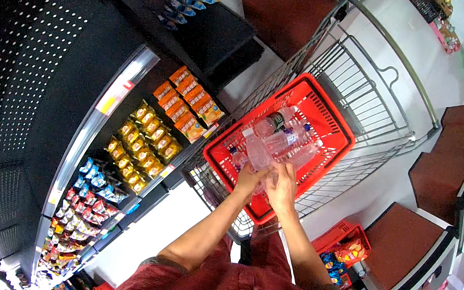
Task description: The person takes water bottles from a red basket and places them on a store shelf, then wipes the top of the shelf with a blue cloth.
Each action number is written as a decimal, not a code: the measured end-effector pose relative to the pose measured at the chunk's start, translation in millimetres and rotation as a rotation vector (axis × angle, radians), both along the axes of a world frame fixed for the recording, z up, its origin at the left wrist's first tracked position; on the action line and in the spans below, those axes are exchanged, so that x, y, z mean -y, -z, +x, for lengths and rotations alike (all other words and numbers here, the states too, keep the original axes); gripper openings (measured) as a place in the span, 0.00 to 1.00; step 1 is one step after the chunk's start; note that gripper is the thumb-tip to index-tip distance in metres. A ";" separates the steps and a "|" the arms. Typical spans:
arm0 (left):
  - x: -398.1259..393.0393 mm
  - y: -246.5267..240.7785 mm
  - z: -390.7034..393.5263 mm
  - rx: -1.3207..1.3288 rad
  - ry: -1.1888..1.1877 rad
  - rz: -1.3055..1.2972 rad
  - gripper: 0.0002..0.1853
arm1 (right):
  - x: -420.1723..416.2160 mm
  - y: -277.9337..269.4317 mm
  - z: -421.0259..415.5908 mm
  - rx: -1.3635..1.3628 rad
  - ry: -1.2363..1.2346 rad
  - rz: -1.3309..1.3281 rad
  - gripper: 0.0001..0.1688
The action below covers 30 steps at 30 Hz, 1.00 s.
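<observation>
A red plastic shopping basket (342, 127) sits in a metal shopping cart (368, 164) before me. Several clear plastic bottles lie in it, some with labels, among them a bottle with a purple-and-white label (290, 137) and one with a dark green label (277, 118). My left hand (249, 179) and my right hand (282, 182) meet over the near part of the basket, both around the lower end of a clear plastic bottle with a white cap (255, 149). That bottle tilts with its cap towards the far left. My fingers hide its base.
On the left, a black store shelf (156, 178) holds orange boxes (188, 100), yellow packets (144, 143) and other snack packs. Brown-topped counters (405, 245) stand on the right, with a red basket of snack bags (351, 245) near them. A dark brown surface (279, 9) lies beyond the cart.
</observation>
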State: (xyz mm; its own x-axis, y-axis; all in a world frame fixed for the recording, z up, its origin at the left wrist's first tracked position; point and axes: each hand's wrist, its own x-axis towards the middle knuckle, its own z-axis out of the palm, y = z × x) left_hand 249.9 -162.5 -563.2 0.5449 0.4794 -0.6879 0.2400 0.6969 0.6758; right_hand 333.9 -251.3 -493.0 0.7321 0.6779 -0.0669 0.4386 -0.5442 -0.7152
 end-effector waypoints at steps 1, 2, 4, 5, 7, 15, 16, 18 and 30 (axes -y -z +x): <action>-10.1 -24.7 -2.5 0.046 0.039 -0.083 0.27 | 0.5 -11.9 1.1 -0.133 0.053 0.093 0.21; -18.0 -48.1 -4.3 0.091 0.087 -0.170 0.28 | 2.2 -21.6 2.7 -0.267 0.111 0.183 0.21; -28.8 -84.1 -16.3 0.172 0.110 -0.160 0.29 | 3.2 -44.4 3.9 -0.327 0.162 0.329 0.21; -34.6 -101.4 -22.2 0.212 0.121 -0.152 0.29 | 5.8 -51.8 7.9 -0.311 0.183 0.359 0.20; -46.2 -135.6 -36.6 0.297 0.148 -0.176 0.31 | 10.4 -81.3 12.7 -0.548 0.242 0.377 0.20; -80.4 -263.1 -98.5 0.485 0.195 0.192 0.38 | -11.6 -218.4 -25.0 -0.637 -0.287 0.359 0.39; -83.3 -283.9 -106.5 0.502 0.210 0.258 0.38 | -17.2 -235.0 -33.4 -0.577 -0.312 0.360 0.41; -90.7 -319.3 -119.2 0.537 0.242 0.406 0.40 | -32.9 -261.3 -45.4 -0.477 -0.368 0.410 0.45; -124.8 -530.7 -205.5 0.244 0.016 1.573 0.34 | -132.7 -431.4 -102.7 0.103 -0.707 0.874 0.38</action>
